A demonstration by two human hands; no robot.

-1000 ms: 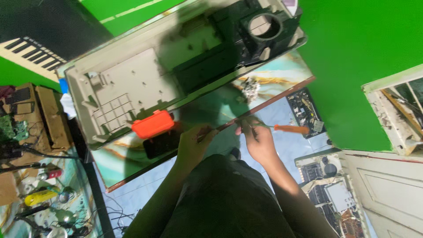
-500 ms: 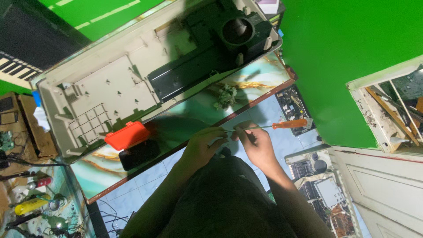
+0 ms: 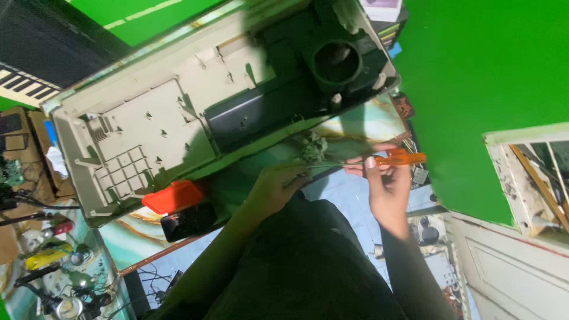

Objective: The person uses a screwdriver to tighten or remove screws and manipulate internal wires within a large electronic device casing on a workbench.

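My right hand (image 3: 385, 186) grips the orange handle of a thin screwdriver (image 3: 403, 158), held level above the table's near edge. My left hand (image 3: 274, 188) pinches the far end of its metal shaft with closed fingers. Just beyond the shaft, a small grey-green clump (image 3: 312, 147) lies on the marbled teal table top (image 3: 127, 237). Behind it rests a large beige plastic housing (image 3: 148, 136), open side up, with a black section and a round hole (image 3: 336, 61) at its right end.
A flat orange-red piece (image 3: 173, 197) lies over a black phone (image 3: 186, 221) near the housing's left end. Piano keys (image 3: 21, 86) show at upper left. Tools and cables (image 3: 53, 278) clutter the lower left. A green wall (image 3: 468, 89) and a white door (image 3: 521, 266) stand to the right.
My hands have drawn apart: the right hand pulled the screwdriver handle to the right, while the left stays on its shaft. The view has swung, shifting the housing in the picture.
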